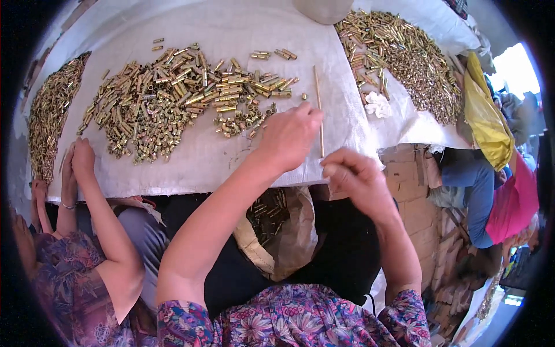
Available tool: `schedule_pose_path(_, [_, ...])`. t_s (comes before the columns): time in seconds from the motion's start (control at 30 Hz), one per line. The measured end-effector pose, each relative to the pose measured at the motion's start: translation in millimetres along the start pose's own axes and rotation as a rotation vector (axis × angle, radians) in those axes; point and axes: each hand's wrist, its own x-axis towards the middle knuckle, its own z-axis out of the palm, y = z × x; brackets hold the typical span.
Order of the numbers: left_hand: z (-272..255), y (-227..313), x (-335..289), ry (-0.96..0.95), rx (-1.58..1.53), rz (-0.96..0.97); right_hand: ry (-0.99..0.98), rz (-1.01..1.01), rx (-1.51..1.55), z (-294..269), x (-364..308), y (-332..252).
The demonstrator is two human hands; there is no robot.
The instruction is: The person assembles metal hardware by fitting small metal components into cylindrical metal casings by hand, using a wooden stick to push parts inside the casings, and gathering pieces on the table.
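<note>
A slim stick (pixel 317 89) lies on the surface (pixel 231 26), axis twelve to six; right hand (pixel 364 182), fingers curled near-closed, by its six-o'clock end; left hand (pixel 290 137), fingers bunched, at its nine; brass tubes (pixel 228 95) toward ten; grips indiscernible.

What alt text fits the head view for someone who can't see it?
A person's left hand and right hand are beside a thin rod on a white sheet, right of piled brass-coloured tubes. A co-worker is at left.
</note>
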Motion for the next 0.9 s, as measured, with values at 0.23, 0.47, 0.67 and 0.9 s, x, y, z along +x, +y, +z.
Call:
schedule_pose_path(0.23, [20, -6, 21, -0.082, 0.066, -0.001, 0.192, -0.101, -0.183, -41, 82, 22])
schedule_pose_path(0.47, [-3, 1, -8, -0.116, -0.006, -0.102, 0.362, -0.575, -0.771, -28, 176, 39])
schedule_pose_path(0.67, [-34, -16, -46, -0.008, -0.293, -0.225, 0.139, -0.544, -0.977, -15, 189, 23])
schedule_pose_path(0.9, [-46, -35, -73, -0.028, -0.532, -0.442, 0.076, -0.44, -0.896, 19, 145, 17])
